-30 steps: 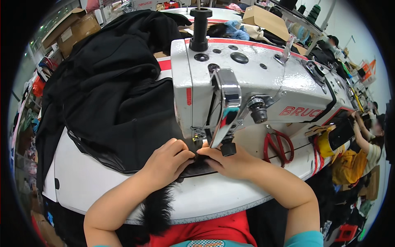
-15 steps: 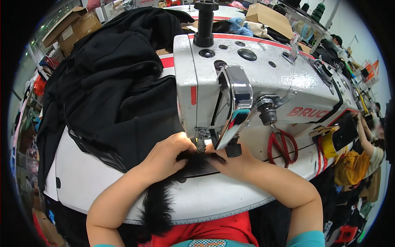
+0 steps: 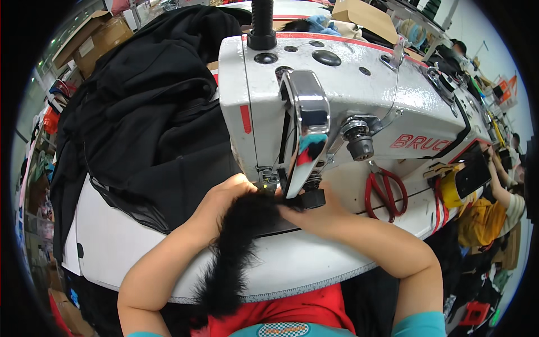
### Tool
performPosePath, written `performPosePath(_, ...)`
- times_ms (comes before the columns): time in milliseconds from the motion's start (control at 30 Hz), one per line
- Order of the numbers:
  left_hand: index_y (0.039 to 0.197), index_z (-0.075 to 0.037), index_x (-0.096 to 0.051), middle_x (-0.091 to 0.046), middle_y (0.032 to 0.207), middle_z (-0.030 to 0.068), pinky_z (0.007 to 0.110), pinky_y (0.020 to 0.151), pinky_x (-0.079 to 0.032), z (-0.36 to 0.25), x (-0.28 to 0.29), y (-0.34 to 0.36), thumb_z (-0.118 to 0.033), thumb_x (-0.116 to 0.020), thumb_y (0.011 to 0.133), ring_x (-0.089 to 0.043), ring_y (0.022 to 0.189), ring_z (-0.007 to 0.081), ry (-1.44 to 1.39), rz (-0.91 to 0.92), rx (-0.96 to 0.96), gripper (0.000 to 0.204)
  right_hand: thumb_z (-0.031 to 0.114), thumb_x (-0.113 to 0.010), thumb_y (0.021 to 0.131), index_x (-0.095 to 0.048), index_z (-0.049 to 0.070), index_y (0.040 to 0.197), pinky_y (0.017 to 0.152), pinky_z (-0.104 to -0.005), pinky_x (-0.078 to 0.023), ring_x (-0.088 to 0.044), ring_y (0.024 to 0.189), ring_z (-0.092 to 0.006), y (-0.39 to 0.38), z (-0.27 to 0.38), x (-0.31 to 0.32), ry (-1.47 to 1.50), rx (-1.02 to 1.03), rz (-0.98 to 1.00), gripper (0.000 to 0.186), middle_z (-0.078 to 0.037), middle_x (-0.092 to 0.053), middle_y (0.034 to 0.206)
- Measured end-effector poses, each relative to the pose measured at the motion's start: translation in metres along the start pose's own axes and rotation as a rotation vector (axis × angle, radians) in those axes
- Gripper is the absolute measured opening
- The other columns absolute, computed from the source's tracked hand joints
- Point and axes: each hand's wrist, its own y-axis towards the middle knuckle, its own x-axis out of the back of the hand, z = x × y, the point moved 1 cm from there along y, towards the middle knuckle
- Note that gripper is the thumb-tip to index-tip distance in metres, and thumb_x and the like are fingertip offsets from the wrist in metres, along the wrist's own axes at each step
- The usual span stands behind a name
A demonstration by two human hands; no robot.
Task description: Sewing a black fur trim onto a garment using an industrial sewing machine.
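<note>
While the white sewing machine [image 3: 359, 106] fills the middle of the view, both hands work right under its head, at the spot where the needle comes down. The left hand [image 3: 227, 199] rests curled on top of a strip of black fur trim [image 3: 236, 247], fingers pressed into the pile just left of the needle area. The right hand [image 3: 314, 209] lies flat on the other side, its fingertips pinching the upper end of the trim close to the presser foot; part of that grip is hidden by the machine's shiny face plate, so how tightly it closes I cannot tell.

The trim's long axis runs from the needle down and slightly left, toward the person's body, and its free end hangs over the rounded front edge of the white table [image 3: 112, 247]. So the trim lies between the two hands at its top end, and below them it trails toward the person's lap. The left hand sits nearer the bulk of it.

A heap of black cloth [image 3: 146, 123] lies to the left, touching the machine's side. Red-handled scissors [image 3: 384, 191] rest on the table to the right, well apart from the hands.
</note>
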Motion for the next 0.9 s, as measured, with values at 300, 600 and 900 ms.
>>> performPosePath(300,0.097,0.001,-0.059,-0.056,0.093,0.0087,0.025,0.073,-0.044,-0.017,0.010,-0.008,0.012,-0.052,0.067,-0.055,0.083,0.0200,0.172,0.103,-0.252,0.032,0.009,-0.068,0.070,-0.063,0.008,0.092,0.069,-0.0366,-0.047,-0.059,0.079,-0.0299,0.001,-0.001,-0.001,-0.092,0.017,0.039,0.022,-0.013,-0.059,0.082)
performPosePath(600,0.092,-0.001,-0.062,-0.057,0.089,0.0097,0.028,0.069,-0.045,-0.031,0.009,-0.012,0.012,-0.054,0.063,-0.056,0.080,0.0228,0.358,0.060,-0.283,0.033,0.009,-0.062,0.072,-0.062,0.006,0.088,0.075,-0.0371,-0.047,-0.057,0.086,-0.0293,0.003,-0.002,0.002,-0.003,-0.066,0.123,0.016,-0.013,-0.059,0.093)
performPosePath(900,0.091,0.001,-0.060,-0.053,0.087,0.0079,0.032,0.065,-0.045,-0.038,-0.024,-0.035,-0.004,-0.062,0.071,-0.053,0.079,0.0226,0.988,-0.153,-0.603,0.021,0.009,-0.058,0.071,-0.060,0.001,0.082,0.079,-0.0362,-0.046,-0.057,0.091,-0.0233,0.001,0.009,0.013,-0.749,0.817,0.202,0.014,-0.012,-0.061,0.104)
